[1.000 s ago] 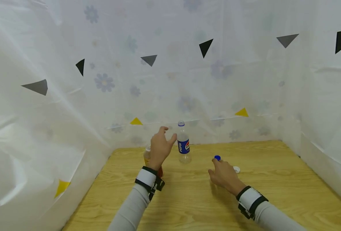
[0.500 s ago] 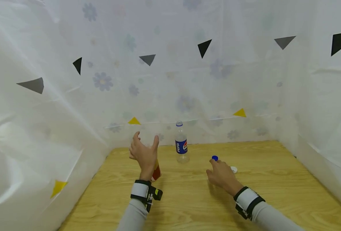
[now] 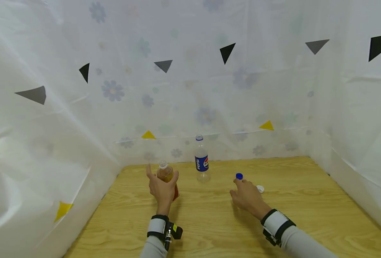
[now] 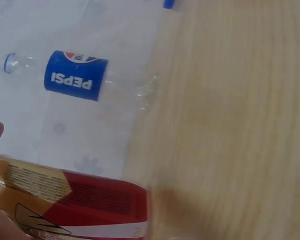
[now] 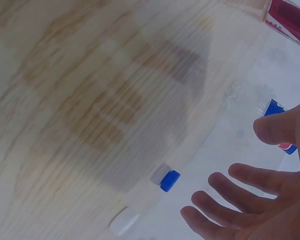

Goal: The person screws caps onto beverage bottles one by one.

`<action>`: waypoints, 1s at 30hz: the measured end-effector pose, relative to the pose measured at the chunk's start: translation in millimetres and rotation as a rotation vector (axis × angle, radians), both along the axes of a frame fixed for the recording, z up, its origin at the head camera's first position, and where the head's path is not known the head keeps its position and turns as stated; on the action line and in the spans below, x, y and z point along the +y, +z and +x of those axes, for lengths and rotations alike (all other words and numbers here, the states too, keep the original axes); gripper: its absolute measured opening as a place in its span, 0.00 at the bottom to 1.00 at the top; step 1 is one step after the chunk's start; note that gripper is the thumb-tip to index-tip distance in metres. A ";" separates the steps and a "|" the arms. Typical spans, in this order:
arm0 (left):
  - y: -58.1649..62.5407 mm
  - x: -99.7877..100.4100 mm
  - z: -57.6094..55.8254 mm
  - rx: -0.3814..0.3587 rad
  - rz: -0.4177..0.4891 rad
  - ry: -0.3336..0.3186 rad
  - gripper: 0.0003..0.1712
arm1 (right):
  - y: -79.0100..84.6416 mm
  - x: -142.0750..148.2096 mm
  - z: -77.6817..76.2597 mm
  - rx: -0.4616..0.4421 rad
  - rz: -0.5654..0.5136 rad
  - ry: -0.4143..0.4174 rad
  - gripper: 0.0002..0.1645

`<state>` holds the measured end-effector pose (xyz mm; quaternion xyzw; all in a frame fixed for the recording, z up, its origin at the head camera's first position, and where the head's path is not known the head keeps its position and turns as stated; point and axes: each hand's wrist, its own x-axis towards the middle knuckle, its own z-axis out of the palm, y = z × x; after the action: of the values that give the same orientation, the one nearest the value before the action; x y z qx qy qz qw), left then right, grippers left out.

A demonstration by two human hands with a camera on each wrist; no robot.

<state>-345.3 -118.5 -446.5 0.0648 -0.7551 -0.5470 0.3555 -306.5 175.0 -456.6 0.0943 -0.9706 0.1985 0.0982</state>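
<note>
My left hand (image 3: 162, 191) is at a bottle with a red and gold label (image 4: 97, 202), thumb and index finger spread to either side of it. The bottle's clear neck and shoulder (image 3: 164, 172) rise above the hand, which hides much of its body. To the right stands an uncapped clear Pepsi bottle (image 3: 202, 163) with a blue label. My right hand (image 3: 249, 197) hovers low over the table, its fingers loosely spread around nothing. Just beyond its fingers a blue bottle cap (image 5: 170, 181) lies on the table, with a white cap (image 5: 124, 221) nearby.
Everything stands on a wood-grain table (image 3: 210, 222). Pale floral sheeting (image 3: 190, 89) hangs behind it and along both sides, with black, grey and yellow triangles on it. The Pepsi bottle is close to the rear sheeting.
My left hand has moved left away from the Pepsi bottle, then down to the red and gold bottle, whose neck now shows. The right hand has stayed nearly still.
</note>
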 end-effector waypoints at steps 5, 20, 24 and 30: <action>-16.4 1.6 -1.4 -0.112 0.026 -0.017 0.58 | 0.5 3.3 1.7 0.016 0.017 0.000 0.29; -11.9 -9.7 -4.5 -0.146 -0.062 -0.070 0.39 | 0.1 -0.6 1.4 0.018 0.010 -0.009 0.29; -6.9 -6.9 -1.1 -0.160 -0.078 -0.119 0.38 | 0.0 -1.8 0.8 0.014 0.009 -0.011 0.28; 1.8 13.3 6.5 -0.244 -0.122 -0.257 0.40 | 3.5 -0.9 3.3 0.011 0.014 -0.011 0.28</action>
<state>-338.7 -105.3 -444.7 0.0121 -0.8266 -0.5290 0.1916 -303.1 174.1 -453.1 0.0909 -0.9719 0.1906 0.1042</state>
